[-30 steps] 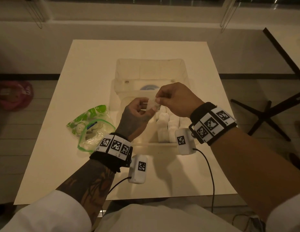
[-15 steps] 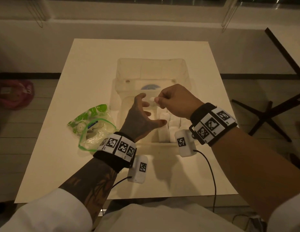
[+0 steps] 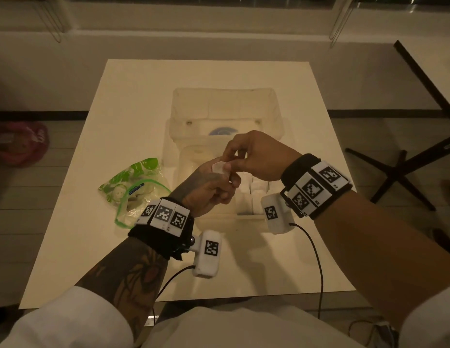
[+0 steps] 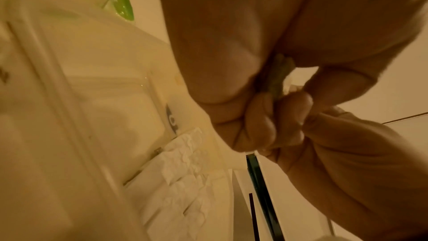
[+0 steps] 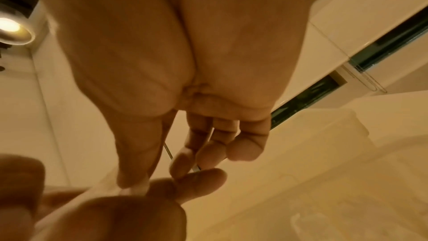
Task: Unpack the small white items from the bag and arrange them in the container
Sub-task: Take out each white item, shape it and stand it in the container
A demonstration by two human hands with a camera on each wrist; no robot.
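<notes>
Both hands are meeting above the container (image 3: 279, 116) on the counter (image 3: 133, 96); the left hand (image 3: 208, 189) and right hand (image 3: 254, 156) are each pinching one small white item (image 3: 220, 168), seemingly unwrapping it; next it is needing placing beside the packed items (image 3: 256, 189), the bag (image 3: 133, 192) lying left

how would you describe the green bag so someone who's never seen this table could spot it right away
Start at the pale table and find the clear plastic container at its middle. Just to that container's left, near the person's left hand, lies the crumpled clear bag. Its bright green print and green zip edge set it apart, the only strong colour on the tabletop.
</notes>
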